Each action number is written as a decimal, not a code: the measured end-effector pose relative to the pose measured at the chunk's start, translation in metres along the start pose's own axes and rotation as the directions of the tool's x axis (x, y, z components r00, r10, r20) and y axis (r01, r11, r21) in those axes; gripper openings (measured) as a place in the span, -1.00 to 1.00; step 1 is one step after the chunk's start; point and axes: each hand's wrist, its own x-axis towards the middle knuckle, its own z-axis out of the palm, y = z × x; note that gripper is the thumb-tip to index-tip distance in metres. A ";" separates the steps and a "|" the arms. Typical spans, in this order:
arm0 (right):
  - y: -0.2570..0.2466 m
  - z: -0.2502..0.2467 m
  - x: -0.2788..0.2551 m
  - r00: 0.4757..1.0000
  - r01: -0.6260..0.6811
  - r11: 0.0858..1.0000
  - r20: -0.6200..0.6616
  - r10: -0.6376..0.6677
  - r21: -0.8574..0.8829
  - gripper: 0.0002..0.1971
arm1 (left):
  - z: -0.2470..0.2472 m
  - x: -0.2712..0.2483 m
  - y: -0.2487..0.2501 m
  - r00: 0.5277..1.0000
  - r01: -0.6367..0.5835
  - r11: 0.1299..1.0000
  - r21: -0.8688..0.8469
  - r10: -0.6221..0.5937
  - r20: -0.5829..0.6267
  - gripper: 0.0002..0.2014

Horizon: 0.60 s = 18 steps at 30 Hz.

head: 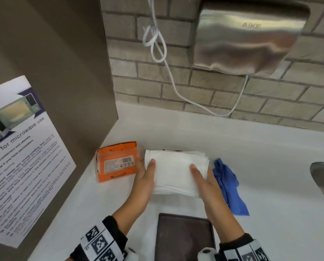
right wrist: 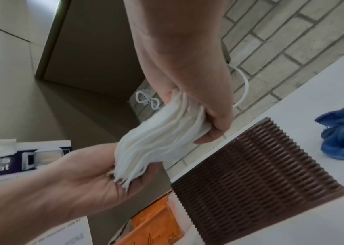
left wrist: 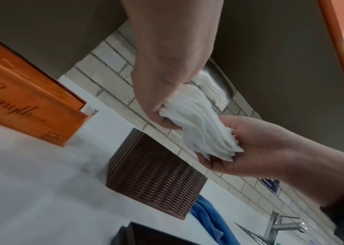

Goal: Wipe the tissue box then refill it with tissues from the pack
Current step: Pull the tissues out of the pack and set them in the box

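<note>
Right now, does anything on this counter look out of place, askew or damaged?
Nothing is spilled or broken. The tissue stack sags between the left hand and right hand, its edges fanned unevenly. The blue cloth lies crumpled beside the brown box, and the orange pack sits open-ended.

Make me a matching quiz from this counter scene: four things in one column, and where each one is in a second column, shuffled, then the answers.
Things
1. stack of tissues
2. orange tissue pack
3. blue cloth
4. brown woven tissue box

Places
A. on the counter, just right of the right hand
B. on the counter under the raised tissues
C. held between the left hand and the right hand
D. on the counter by the side wall, left of the left hand

Pairs: 1-C, 2-D, 3-A, 4-B
</note>
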 end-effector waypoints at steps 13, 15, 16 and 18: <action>0.012 0.007 -0.009 0.997 0.071 0.985 -0.004 -0.071 0.156 -0.36 | 0.007 -0.009 -0.008 0.959 -0.183 0.972 0.145 0.209 -0.192 -0.87; 0.015 0.008 -0.008 0.998 0.060 0.992 -0.004 -0.060 0.110 -0.27 | 0.006 -0.008 -0.008 0.964 -0.141 0.981 0.137 0.168 -0.209 -0.87; 0.015 0.008 -0.007 0.998 0.058 0.996 -0.003 -0.058 0.067 -0.23 | 0.006 -0.007 -0.007 0.964 -0.129 0.981 0.142 0.158 -0.213 -0.86; 0.014 0.008 -0.006 0.999 0.041 0.998 -0.015 -0.042 -0.049 -0.21 | 0.006 -0.007 -0.008 0.962 -0.133 0.970 0.201 0.175 -0.208 -0.85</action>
